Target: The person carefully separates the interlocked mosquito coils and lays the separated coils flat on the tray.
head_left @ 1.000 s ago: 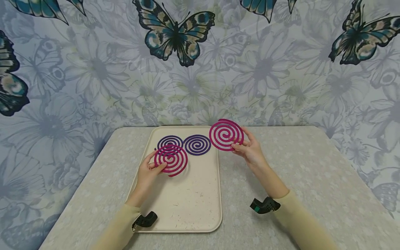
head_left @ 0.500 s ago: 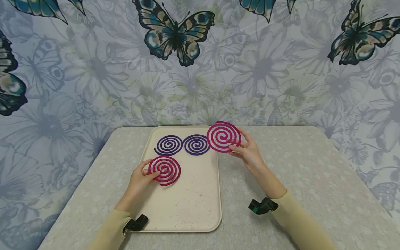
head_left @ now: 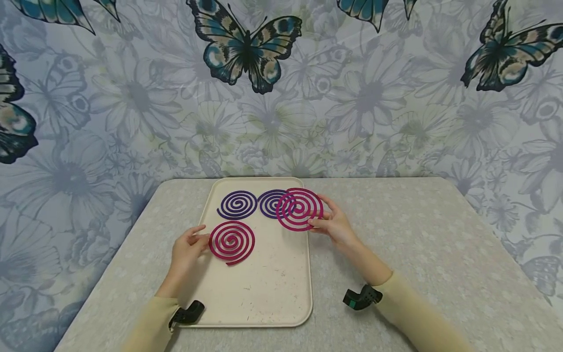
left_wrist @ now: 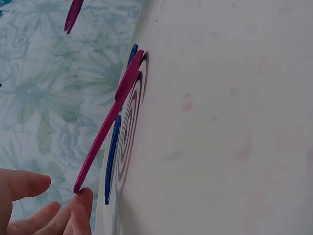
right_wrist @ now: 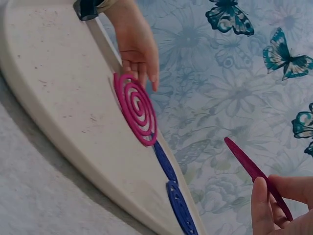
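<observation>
Two pink mosquito coils are at my hands. The left one (head_left: 231, 240) is tilted over the cream tray (head_left: 264, 293), its left edge on the fingertips of my left hand (head_left: 186, 249). In the left wrist view, my left thumb (left_wrist: 36, 185) stands apart from that coil. My right hand (head_left: 336, 227) pinches the other pink coil (head_left: 299, 208) between thumb and fingers, above the tray's right edge. From the head view this coil partly covers a purple coil (head_left: 266, 203). Another purple coil (head_left: 238, 204) lies flat at the tray's far left.
Small dark crumbs (head_left: 281, 274) are scattered on the near part of the tray. The tray lies on a table with a grey patterned cover (head_left: 418, 234). Behind the table hangs a floral backdrop with butterflies (head_left: 272, 122). Black wrist cameras (head_left: 362, 297) sit at both cuffs.
The left hand has moved left and toward the viewer, lowering its pink coil to the tray, and its thumb has let go. The right hand has moved left and nearer with its coil.
</observation>
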The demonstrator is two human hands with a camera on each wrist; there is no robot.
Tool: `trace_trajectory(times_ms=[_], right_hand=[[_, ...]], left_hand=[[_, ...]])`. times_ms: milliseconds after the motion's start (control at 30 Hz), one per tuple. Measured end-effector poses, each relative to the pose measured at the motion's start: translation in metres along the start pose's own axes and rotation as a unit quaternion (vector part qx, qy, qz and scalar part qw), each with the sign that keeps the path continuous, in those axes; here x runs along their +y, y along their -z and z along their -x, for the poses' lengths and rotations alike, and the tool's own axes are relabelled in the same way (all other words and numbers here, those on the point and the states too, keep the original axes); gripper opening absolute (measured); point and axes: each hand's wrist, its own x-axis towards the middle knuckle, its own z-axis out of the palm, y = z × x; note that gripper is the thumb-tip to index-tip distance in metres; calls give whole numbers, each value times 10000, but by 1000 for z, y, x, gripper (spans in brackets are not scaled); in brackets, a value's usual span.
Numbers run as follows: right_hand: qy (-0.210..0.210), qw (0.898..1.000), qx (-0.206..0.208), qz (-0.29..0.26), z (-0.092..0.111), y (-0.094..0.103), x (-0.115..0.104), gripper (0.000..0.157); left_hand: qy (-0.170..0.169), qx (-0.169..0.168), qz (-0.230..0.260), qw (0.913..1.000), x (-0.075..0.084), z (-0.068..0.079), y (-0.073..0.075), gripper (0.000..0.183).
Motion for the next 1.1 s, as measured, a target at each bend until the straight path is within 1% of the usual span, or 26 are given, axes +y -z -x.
trace_trajectory(times_ms=[67,167,200,267,367,433,667,833,967,1100], right_hand=[[-29,10000,-81,48,-1,-2,6,75],[-33,9997,-161,198,-2,-6,13,75],[-44,9995,-176,239,-2,-7,15,75],[-62,9991,-260,325,-2,-9,20,75],[-135,9982,-403,423,0,-13,26,74],[-169,9976,-496,455,1,-15,30,74],[-210,9952,-729,614,6,-26,41,74],[-171,9950,-734,652,7,-30,47,75],[-131,9929,-698,952,7,-31,49,70],[-32,9897,-419,1368,7,-31,47,61]], left_hand=[[-16,243,-83,9997,0,0,1,41],[-168,668,20,9976,-1,-1,1,37],[-216,773,58,9968,-1,-1,2,36],[-225,868,223,9957,-1,-2,2,35],[-197,826,508,9951,-1,-1,3,34],[-173,767,602,9951,0,0,3,34],[-251,778,677,9944,0,2,3,34],[-297,791,653,9943,0,1,4,34],[-334,787,615,9944,0,2,4,33],[-370,779,585,9946,0,3,5,33]])
